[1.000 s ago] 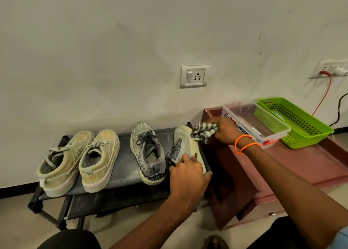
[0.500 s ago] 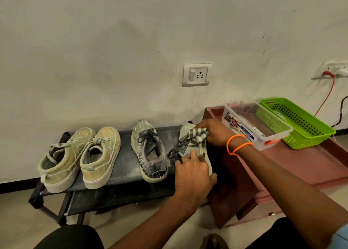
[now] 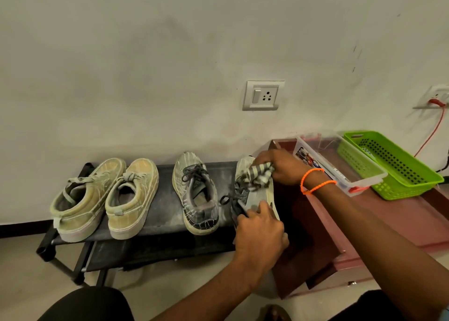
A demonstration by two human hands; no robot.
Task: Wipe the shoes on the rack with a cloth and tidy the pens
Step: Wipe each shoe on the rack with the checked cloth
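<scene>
- Nearest, a person's two bare forearms reach in from the bottom edge, a dark-clad knee (image 3: 85,306) showing at lower left.
- Just beyond, the left hand (image 3: 261,233) curls over the heel of the rightmost grey-and-cream lace-up sneaker (image 3: 258,196), which lies tipped on its side at the right end of the low black metal shoe rack (image 3: 162,199).
- Further along that sneaker, the right hand (image 3: 281,166), orange bead bands at its wrist, grips a bunched grey-and-white striped cloth (image 3: 258,175) pressed against the toe end.
- Left of it on the same shelf, the matching grey sneaker (image 3: 195,194) stands upright, toe toward the wall.
- At the rack's left end, a pair of pale olive canvas shoes (image 3: 104,196) sits side by side, touching.
- Right of the rack, a maroon low cabinet (image 3: 413,218) carries a clear plastic lidless box (image 3: 340,165) and, just beside it, a bright green perforated plastic basket (image 3: 393,165); whether pens lie inside cannot be told.
- Farthest, a white switch-and-socket plate (image 3: 263,95) is set in the pale wall, and a red cable (image 3: 430,131) hangs from a second socket at far right.
</scene>
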